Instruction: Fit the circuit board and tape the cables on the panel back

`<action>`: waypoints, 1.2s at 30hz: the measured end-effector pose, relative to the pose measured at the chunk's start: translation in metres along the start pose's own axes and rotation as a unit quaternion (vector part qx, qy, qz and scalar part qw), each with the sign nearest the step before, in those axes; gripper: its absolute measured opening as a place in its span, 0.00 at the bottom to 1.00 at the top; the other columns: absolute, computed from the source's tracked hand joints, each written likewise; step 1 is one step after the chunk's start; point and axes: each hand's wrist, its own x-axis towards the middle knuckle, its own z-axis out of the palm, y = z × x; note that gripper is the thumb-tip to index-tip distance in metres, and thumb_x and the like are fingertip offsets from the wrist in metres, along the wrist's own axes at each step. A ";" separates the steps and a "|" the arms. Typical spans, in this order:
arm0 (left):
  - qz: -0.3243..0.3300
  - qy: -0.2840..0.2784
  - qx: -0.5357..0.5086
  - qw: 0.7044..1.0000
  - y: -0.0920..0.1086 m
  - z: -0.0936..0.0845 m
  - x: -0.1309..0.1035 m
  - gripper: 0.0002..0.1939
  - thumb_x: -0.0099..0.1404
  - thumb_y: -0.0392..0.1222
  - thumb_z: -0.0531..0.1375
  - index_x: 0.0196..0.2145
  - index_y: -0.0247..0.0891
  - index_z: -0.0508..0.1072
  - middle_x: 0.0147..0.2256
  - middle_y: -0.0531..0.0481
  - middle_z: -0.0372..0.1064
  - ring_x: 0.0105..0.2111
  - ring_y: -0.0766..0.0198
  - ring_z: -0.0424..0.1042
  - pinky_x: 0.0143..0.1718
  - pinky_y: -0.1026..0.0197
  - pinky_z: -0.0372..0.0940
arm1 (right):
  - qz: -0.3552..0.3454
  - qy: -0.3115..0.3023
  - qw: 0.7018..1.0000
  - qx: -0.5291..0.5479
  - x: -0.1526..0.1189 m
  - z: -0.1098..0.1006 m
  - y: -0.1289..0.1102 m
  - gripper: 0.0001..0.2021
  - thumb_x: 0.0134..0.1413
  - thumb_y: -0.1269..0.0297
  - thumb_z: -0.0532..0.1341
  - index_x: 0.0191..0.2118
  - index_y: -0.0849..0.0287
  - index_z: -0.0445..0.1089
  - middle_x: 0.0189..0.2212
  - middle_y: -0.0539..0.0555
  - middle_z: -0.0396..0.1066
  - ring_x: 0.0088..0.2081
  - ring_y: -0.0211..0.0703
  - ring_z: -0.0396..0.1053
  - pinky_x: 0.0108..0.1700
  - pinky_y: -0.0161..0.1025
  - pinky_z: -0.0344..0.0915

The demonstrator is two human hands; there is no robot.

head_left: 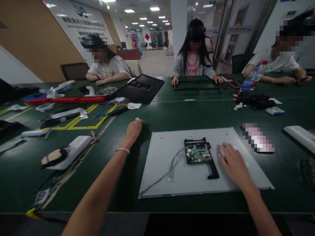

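In front of me a flat grey display panel (162,154) lies on the green table. On it sit a black plastic bracket (213,171), a green circuit board (200,155) and a thin grey cable (172,166) trailing to the near left corner. My right hand (232,160) rests on the panel's right part, fingers stretched out over a pale, shiny patch that I cannot make out. Beyond the panel's left far corner, my left hand (134,130) is closed near the table top. A small pale scrap (137,119) shows at its fingertips.
A pixelated pink object (258,137) lies right of the panel. At left are a white casing (73,152), loose parts and wires. A black back cover (142,87) lies further off. Across the table, one person holds a black frame (199,88); a bottle (253,77) stands nearby.
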 end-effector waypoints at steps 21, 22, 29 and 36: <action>0.239 -0.020 -0.211 0.948 0.145 0.004 -0.116 0.16 0.68 0.41 0.51 0.40 0.41 0.79 0.44 0.45 0.74 0.43 0.56 0.73 0.49 0.51 0.67 | 0.010 0.057 0.993 0.107 0.006 -0.021 -0.014 0.23 0.65 0.58 0.49 0.61 0.59 0.63 0.63 0.62 0.58 0.67 0.58 0.47 0.64 0.61 0.51; 0.248 -0.014 -0.222 0.943 0.148 0.001 -0.117 0.15 0.68 0.41 0.51 0.40 0.41 0.79 0.42 0.46 0.74 0.41 0.58 0.73 0.48 0.52 0.68 | -0.002 0.068 0.987 0.142 0.009 -0.028 -0.022 0.23 0.64 0.58 0.49 0.61 0.58 0.62 0.63 0.61 0.59 0.67 0.56 0.49 0.64 0.59 0.52; 0.324 0.059 -0.237 0.914 0.180 -0.004 -0.112 0.10 0.67 0.35 0.57 0.40 0.38 0.79 0.36 0.46 0.72 0.38 0.61 0.70 0.41 0.57 0.67 | -0.127 0.027 0.947 0.294 0.047 -0.052 -0.080 0.18 0.61 0.65 0.56 0.56 0.52 0.67 0.53 0.55 0.71 0.54 0.48 0.68 0.58 0.49 0.63; 0.320 0.071 -0.247 0.912 0.195 0.008 -0.107 0.11 0.67 0.35 0.56 0.43 0.37 0.77 0.37 0.46 0.73 0.40 0.59 0.71 0.44 0.55 0.67 | -0.162 0.032 0.952 0.257 0.076 -0.038 -0.080 0.10 0.61 0.70 0.56 0.40 0.54 0.75 0.39 0.52 0.78 0.42 0.44 0.74 0.47 0.42 0.69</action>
